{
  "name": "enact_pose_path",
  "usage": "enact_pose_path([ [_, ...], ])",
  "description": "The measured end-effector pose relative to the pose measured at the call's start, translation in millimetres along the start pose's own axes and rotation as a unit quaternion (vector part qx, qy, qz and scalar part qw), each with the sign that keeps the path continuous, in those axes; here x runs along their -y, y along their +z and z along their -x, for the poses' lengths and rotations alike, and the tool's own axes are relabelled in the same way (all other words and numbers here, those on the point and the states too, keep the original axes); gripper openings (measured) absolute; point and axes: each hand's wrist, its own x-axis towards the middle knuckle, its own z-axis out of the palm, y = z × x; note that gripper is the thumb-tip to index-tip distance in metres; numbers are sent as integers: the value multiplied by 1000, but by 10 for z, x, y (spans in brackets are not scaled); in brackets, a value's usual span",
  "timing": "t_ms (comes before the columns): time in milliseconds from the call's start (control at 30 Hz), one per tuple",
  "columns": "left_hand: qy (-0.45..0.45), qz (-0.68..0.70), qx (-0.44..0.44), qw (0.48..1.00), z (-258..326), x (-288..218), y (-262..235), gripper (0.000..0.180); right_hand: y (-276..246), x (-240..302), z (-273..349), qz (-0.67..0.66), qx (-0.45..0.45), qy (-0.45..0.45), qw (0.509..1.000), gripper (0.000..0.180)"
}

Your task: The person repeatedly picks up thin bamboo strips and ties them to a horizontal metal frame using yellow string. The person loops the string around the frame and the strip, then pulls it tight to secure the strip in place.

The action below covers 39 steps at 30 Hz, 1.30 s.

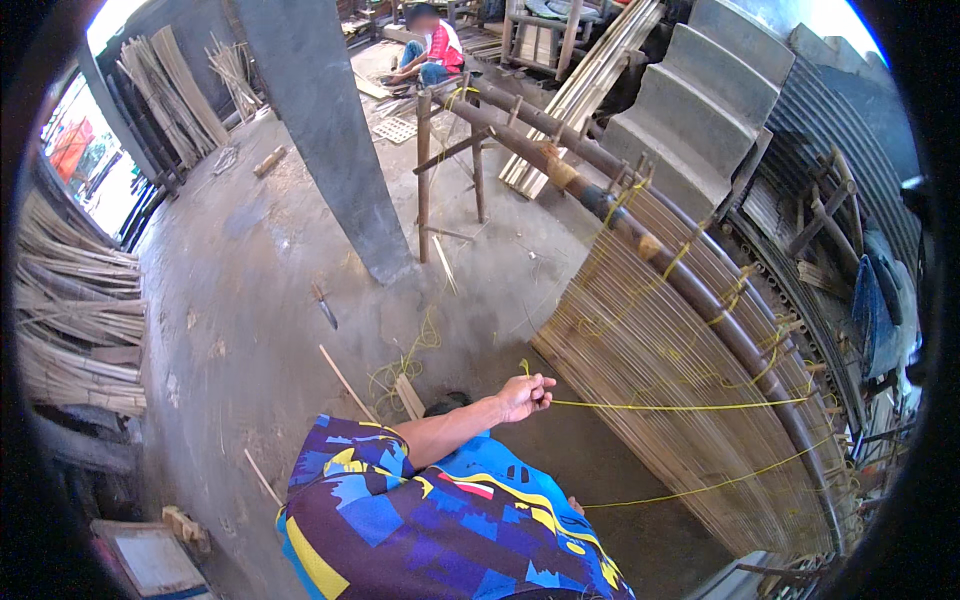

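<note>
Yellow string (680,406) taut rightward from left hand's (525,395) pinching grip.

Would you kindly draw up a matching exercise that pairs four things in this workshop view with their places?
Things:
1. yellow string
2. bamboo slat mat
3. knife
4. seated person

Places:
A. on the floor by the concrete pillar
B. far back, on the ground
C. pinched in a hand
D. hanging from the long pole

Pairs: 1-C, 2-D, 3-A, 4-B
</note>
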Motion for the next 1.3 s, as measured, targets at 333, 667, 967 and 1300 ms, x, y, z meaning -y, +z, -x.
enact_pose_path([
  [333,-99,-122,-15,987,-152,-1013,-352,19,882,512,721,-41,35,-25,998,34],
  [667,3,-773,111,625,101,-594,-538,31,1159,388,1918,-265,-129,278,914,21],
  [967,-73,-897,419,122,-413,163,-652,38,1637,404,2361,-321,-133,471,811,15],
  [1300,-102,-816,568,-27,-1677,1999,-970,40,2726,-661,2053,-316,-277,580,698,20],
])
